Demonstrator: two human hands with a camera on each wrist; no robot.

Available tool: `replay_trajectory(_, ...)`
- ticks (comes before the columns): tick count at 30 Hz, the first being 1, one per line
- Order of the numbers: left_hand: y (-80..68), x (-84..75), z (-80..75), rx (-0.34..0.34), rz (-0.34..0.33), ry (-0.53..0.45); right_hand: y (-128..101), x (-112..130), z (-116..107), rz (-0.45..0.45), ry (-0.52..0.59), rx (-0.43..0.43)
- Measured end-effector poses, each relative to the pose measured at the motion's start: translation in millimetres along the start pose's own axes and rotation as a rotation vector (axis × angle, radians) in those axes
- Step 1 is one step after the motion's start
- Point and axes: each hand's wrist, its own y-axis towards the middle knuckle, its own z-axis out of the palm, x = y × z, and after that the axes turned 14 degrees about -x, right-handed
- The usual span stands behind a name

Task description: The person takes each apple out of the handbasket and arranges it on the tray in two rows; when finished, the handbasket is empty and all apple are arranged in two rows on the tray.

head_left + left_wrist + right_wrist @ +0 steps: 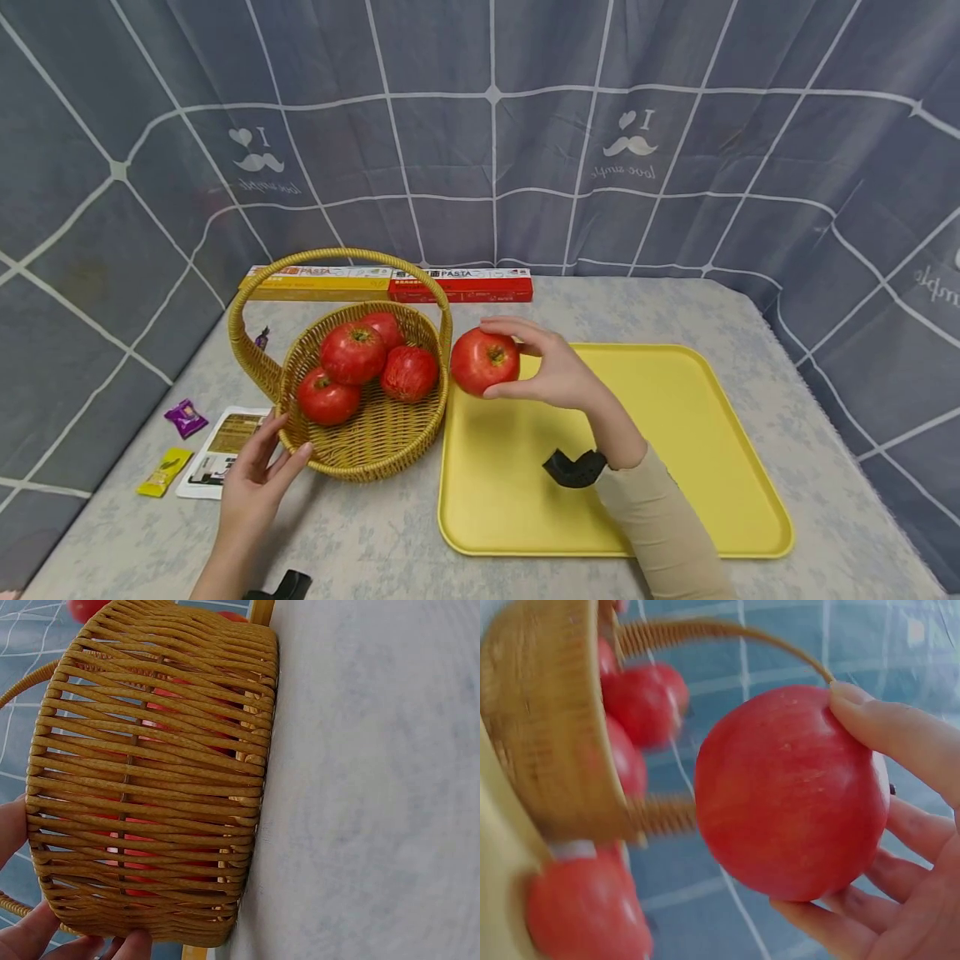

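My right hand (pixel 551 371) grips a red apple (pixel 485 361) between thumb and fingers, above the yellow tray's left edge, just right of the basket. In the right wrist view the apple (pixel 791 795) fills the middle, with the fingers beneath it. The woven basket (pixel 367 472) has a tall arched handle and holds several red apples (pixel 352 353). At the basket's near left side, my left hand (pixel 255 487) rests its spread fingertips against the rim. The left wrist view shows those fingertips along the basket's woven wall (pixel 150 787).
A yellow tray (pixel 615 500) lies on the right. Pasta boxes (pixel 461 286) stand behind the basket. A purple wrapped candy (pixel 186 418), a yellow packet (pixel 165 472) and a white-edged packet (pixel 225 450) lie at left. A blurred red shape (pixel 589 907) shows in the right wrist view.
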Motion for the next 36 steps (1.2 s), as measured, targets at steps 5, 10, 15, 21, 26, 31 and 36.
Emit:
replay_trajectory(5,-0.6,0.1,-2.0,-0.001,0.019,-0.049,-5.3,-19.8,-36.6,0.157,-0.036,-0.087)
replay_trajectory(10,-1.0,-0.1,-3.3,0.006,0.034,-0.073,-9.5,-39.5,-62.0,0.283,-0.097,-0.136)
replay_trajectory(15,-1.7,0.8,-3.1,0.006,0.029,-0.072,-13.7,-59.2,-74.9,0.353,-0.132,-0.169)
replay_trajectory(21,-1.5,1.8,-2.7,0.006,0.033,-0.067,-20.2,-83.8,-81.7,0.422,-0.163,-0.199)
replay_trajectory(26,-1.0,1.2,-2.1,0.011,0.033,-0.067,-21.8,-103.0,-84.2,0.466,-0.183,-0.208)
replay_trajectory(31,-1.4,0.6,-0.8,0.0,0.024,-0.053,-23.3,-112.9,-87.2,0.495,-0.181,-0.211)
replay_trajectory(36,-2.2,-0.3,0.2,-0.011,0.015,-0.046,-24.3,-106.1,-88.9,0.505,-0.148,-0.197)
